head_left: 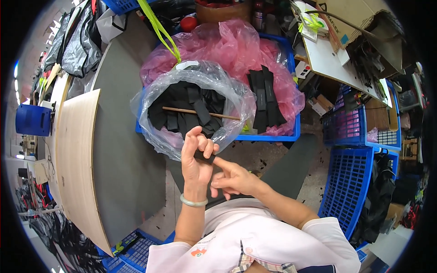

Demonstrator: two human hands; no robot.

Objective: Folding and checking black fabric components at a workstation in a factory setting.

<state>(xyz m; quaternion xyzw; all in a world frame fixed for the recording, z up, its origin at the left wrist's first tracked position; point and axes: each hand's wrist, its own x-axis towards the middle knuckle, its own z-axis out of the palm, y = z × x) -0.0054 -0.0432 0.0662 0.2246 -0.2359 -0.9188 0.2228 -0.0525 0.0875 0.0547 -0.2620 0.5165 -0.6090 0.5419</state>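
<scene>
My left hand point(195, 159) is raised in the middle of the view, a pale green bangle point(193, 201) on its wrist, and its fingers pinch a small black strip point(205, 156). My right hand point(234, 178) comes in from the right and its forefinger touches the end of that strip. Just beyond the hands stands a clear plastic bag point(227, 91) full of black strips, with a thin wooden stick point(200, 113) lying across them.
A pink plastic bag point(236, 45) with more black strips lines a blue crate point(291, 132) behind. A grey table point(123, 150) and a curved wooden board point(77, 154) lie to the left. Blue crates point(346, 182) stand to the right, and cardboard boxes point(364, 27) beyond.
</scene>
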